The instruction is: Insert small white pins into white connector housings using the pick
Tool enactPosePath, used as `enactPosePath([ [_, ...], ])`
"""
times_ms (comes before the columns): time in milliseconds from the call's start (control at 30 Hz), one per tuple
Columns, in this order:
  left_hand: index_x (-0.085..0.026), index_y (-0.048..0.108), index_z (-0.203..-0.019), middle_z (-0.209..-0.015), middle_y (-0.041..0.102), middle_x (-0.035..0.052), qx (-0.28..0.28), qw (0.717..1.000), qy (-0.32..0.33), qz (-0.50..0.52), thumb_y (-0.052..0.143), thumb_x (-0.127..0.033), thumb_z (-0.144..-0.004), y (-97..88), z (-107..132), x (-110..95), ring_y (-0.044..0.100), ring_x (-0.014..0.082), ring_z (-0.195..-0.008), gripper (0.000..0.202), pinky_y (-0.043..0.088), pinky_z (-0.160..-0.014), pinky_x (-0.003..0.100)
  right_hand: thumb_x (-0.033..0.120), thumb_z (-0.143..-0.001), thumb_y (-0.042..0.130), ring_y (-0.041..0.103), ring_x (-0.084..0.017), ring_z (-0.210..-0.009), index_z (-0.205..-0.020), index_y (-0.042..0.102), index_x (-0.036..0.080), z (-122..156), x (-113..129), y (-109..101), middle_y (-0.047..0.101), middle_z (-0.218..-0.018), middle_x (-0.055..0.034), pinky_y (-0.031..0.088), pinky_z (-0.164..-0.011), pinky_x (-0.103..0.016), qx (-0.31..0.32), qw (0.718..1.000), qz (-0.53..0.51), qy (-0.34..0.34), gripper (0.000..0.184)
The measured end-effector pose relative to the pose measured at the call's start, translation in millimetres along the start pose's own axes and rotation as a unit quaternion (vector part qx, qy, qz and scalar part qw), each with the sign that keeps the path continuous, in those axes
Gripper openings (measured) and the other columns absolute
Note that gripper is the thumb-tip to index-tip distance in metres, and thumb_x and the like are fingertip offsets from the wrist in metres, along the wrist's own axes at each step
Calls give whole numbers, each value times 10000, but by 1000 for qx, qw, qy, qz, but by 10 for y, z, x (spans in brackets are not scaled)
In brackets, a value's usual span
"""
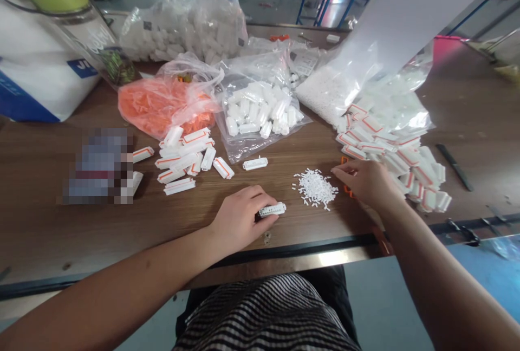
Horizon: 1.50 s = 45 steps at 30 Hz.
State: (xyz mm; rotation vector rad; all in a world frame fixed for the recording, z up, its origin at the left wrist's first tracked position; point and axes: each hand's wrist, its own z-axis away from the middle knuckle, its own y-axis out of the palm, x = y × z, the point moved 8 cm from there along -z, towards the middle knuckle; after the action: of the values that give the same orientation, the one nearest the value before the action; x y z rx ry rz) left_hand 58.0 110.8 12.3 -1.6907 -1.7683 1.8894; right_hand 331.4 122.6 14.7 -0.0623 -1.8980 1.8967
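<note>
My left hand [244, 215] is closed on a white plastic connector housing [273, 209], gripped between thumb and fingers, with its row of holes facing up. Just right of it lies a loose pile of tiny white pegs [314, 187]. At the pile's right edge is my right hand [368, 183], thumb and fingertips drawn together; whatever they may hold is too small to see. Orange plastic pieces [348, 191] lie partly hidden under that hand. A single white housing [255, 163] rests on the table beyond my left hand.
White housings with orange strips are heaped at left [182, 158] and right [390, 150]. Behind stand a bag of orange parts [162, 102], a bag of white housings [260, 107] and a bag of white pegs [329, 88]. A dark flat strip [454, 167] lies far right.
</note>
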Motion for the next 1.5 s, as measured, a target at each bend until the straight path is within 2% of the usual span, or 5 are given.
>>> enactPosePath([
  [267,-191,654,-1000,-920,646,30,2,1000,-1,1,627,-291,-894,12,1,0,621,177,-847,148,519,-760,335,328,-717,655,584,-167,-511,-679,735,202,98,109,-2,651,-527,-6,388,-510,-278,-25,991,-131,15,154],
  [533,-206,665,-995,-928,656,23,6,1000,-16,2,644,-274,-877,31,4,16,624,177,-861,137,520,-780,328,229,-862,594,581,-130,-675,-719,654,214,834,1231,152,662,-674,20,428,-741,-307,94,919,-247,-292,156],
  [967,-179,672,-987,-932,662,40,-1,1000,-3,9,652,-270,-877,34,10,18,624,184,-873,144,525,-805,341,231,-904,552,551,-143,-668,-703,614,200,906,1361,212,618,-653,9,365,-749,-337,35,925,-138,-352,213],
  [1133,-174,675,-987,-932,663,35,-1,1000,-15,13,655,-262,-870,34,5,34,624,177,-868,148,530,-815,343,162,-931,502,570,-172,-698,-821,698,174,1107,1487,118,673,-702,-25,369,-801,-372,-43,895,-11,-443,226],
  [1500,-186,683,-992,-930,660,33,10,999,-33,27,655,-227,-855,38,2,59,623,177,-866,146,522,-803,342,157,-898,551,531,-180,-688,-978,719,167,1293,1503,143,663,-694,-19,365,-791,-366,-133,875,80,-458,186],
])
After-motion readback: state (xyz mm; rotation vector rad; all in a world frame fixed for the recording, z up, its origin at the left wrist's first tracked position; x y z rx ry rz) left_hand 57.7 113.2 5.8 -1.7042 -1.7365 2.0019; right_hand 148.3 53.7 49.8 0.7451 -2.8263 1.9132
